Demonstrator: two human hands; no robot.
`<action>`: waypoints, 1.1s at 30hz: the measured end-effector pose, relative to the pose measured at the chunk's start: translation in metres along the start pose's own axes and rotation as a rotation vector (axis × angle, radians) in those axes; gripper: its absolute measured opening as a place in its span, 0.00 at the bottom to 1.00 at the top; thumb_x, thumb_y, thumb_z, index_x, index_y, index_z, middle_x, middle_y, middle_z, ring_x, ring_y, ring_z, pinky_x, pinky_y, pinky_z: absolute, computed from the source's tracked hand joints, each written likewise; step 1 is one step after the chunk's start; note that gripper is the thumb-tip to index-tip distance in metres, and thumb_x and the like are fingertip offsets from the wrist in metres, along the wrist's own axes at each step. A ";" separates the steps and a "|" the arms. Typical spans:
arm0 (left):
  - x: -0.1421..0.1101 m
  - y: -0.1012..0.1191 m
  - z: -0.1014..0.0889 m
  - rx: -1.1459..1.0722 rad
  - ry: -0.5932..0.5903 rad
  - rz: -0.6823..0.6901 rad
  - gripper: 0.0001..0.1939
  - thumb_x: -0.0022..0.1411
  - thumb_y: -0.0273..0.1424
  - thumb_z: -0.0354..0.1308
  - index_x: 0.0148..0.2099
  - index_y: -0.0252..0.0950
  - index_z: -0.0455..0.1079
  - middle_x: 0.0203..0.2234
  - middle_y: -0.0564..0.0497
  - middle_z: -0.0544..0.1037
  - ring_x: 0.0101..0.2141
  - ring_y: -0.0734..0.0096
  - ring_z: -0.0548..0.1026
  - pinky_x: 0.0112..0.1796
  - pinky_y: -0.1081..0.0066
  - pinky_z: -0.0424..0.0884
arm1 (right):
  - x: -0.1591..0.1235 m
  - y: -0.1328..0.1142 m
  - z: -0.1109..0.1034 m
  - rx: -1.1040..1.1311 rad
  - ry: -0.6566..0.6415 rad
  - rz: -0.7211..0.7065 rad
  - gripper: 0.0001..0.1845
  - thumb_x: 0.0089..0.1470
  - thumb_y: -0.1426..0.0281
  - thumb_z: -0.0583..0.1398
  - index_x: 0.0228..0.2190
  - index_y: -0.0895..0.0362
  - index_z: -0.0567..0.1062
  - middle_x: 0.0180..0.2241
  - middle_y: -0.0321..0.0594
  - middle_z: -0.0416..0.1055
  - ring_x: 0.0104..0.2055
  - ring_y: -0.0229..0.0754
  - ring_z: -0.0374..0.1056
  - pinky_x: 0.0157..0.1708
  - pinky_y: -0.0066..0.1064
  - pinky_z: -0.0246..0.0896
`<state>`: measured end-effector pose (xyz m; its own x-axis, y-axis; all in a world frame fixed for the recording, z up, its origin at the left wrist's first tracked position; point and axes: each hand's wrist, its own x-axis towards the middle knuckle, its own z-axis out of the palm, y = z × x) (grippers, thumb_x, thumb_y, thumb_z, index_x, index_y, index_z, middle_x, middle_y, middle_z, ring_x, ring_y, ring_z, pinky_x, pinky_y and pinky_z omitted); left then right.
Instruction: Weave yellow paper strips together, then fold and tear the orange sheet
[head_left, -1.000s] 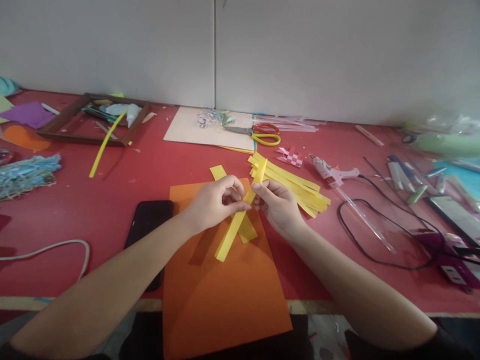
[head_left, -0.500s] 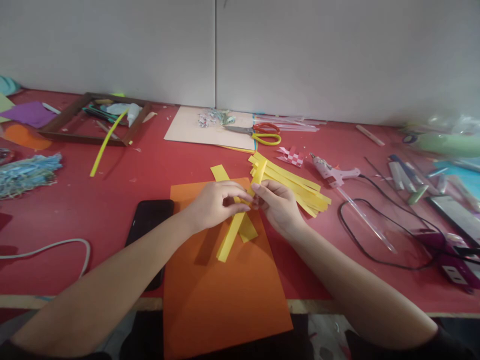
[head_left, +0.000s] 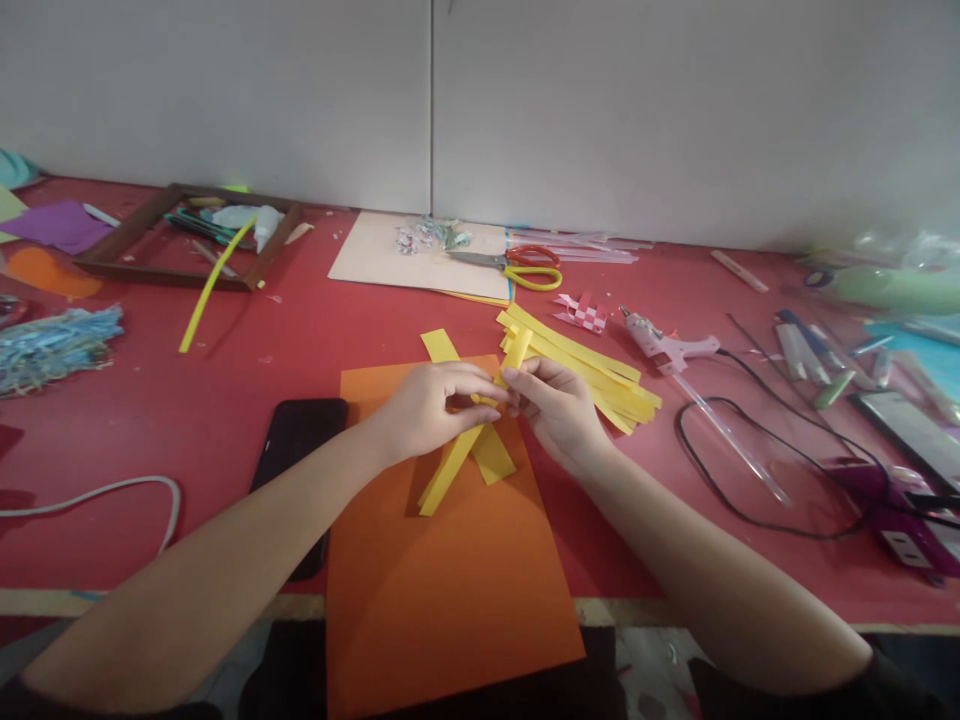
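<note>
Both hands meet over an orange sheet [head_left: 450, 590], pinching a yellow paper strip [head_left: 450, 470] that slants between them. My left hand [head_left: 431, 408] curls round the strip's middle from the left, thumb below and fingers above. From the right, my right hand [head_left: 556, 408] grips it near its upper part between thumb and forefinger. The fingers partly hide the strip. Under it, another yellow strip [head_left: 495, 462] lies across the orange sheet. A fanned pile of yellow strips [head_left: 600, 375] rests just beyond my right hand.
A black phone [head_left: 304, 440] lies left of the sheet. Behind stand scissors [head_left: 536, 268] on pale card [head_left: 367, 255]. To the right are a pink glue gun [head_left: 667, 345] with a looping cord, a checkered woven piece [head_left: 585, 313] and pens. A brown frame [head_left: 165, 270] sits at the back left.
The lower end of the held strip has swung left, and its upper end has dipped slightly. Both hands stay in nearly the same place, still gripping it.
</note>
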<state>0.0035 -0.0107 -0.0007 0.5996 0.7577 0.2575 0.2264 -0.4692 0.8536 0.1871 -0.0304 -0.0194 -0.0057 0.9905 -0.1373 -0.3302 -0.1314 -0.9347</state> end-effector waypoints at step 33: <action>-0.002 -0.006 0.004 -0.074 -0.011 -0.217 0.20 0.57 0.32 0.65 0.53 0.38 0.76 0.45 0.45 0.79 0.27 0.77 0.69 0.30 0.72 0.71 | 0.009 -0.003 -0.006 0.080 0.141 -0.051 0.14 0.41 0.61 0.73 0.22 0.56 0.77 0.21 0.33 0.68 0.23 0.32 0.62 0.23 0.26 0.61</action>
<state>0.0042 -0.0113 -0.0082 0.5513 0.8322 0.0592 0.2943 -0.2603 0.9196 0.1937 -0.0216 -0.0199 0.1440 0.9796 -0.1402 -0.4011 -0.0717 -0.9132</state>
